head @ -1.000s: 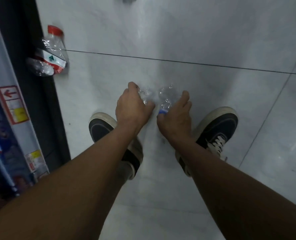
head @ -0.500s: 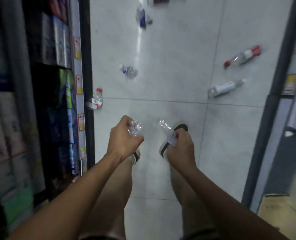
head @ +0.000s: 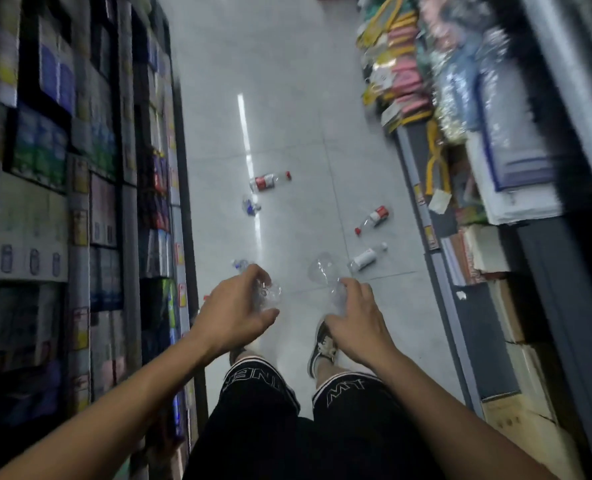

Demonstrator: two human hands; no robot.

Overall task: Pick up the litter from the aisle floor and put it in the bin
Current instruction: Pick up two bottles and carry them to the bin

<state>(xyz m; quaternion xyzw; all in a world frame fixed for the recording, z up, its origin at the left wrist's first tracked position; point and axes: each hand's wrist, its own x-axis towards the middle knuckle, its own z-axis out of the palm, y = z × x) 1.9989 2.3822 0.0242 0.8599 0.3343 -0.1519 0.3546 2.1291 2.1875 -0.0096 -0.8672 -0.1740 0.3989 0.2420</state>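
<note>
My left hand (head: 234, 311) grips a crumpled clear plastic bottle (head: 270, 294) in front of me. A second clear crushed bottle (head: 324, 271) sticks up out of my right hand (head: 351, 315), which curls round its lower end. Both hands are at about knee height above the aisle floor. More litter lies ahead on the white tiles: a red-labelled bottle (head: 268, 181), a small crushed bottle with blue (head: 251, 205), a red-capped bottle (head: 374, 218), a white-labelled bottle (head: 365, 259) and a crumpled one (head: 240, 264) by my left hand. No bin is in view.
Stocked shelves (head: 80, 202) line the left of the narrow aisle. On the right stand shelves (head: 495, 168) with packaged goods and hanging items (head: 401, 74). My shoe (head: 320, 348) and black shorts (head: 287, 410) fill the bottom centre.
I have stood up from a crouch with a bottle in each hand. The view has risen from the floor tiles to the length of the aisle.
</note>
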